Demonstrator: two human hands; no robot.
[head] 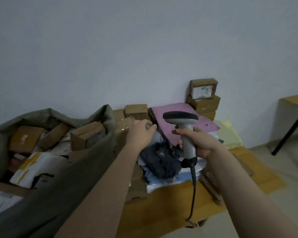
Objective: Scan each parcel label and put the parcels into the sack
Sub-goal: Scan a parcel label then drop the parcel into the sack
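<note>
R hand (202,145) grips a grey scanner (187,134) by the handle, fingers wrapped right round it. The scanner's dark head is up top and points away twd the wall (144,48). A black cable (193,186) hangs from the handle base down to the cardboard sheet (170,206) on the floor.

L hand (141,133) is stretched fwd over the parcel pile, just beside the scanner. Its fingers curl down onto a pale grey parcel (156,136) near the top of the pile. They touch it, but can't tell if it's actually gripped or only rested on.

Rest of the pile:
- A pink mailer (172,109) sits tilted behind the scanner.
- A dark blue bag (162,160) lies below both hands, on top of a pale blue mailer (163,182).
- A yellow mailer (229,134) is off to the right.
- A small brown box (136,109) sits against the wall.
- A box stack (204,103) stands further right, the top box w/ a white label (203,91) facing out.

The sack (93,160) is grey-green, on the left and right up against the pile, mouth open and rim slumped. Inside it are a tan box (27,138), a white-and-yellow mailer (33,164) and other labelled parcels.

A wooden table (294,100) w/ black legs is at far right.
</note>
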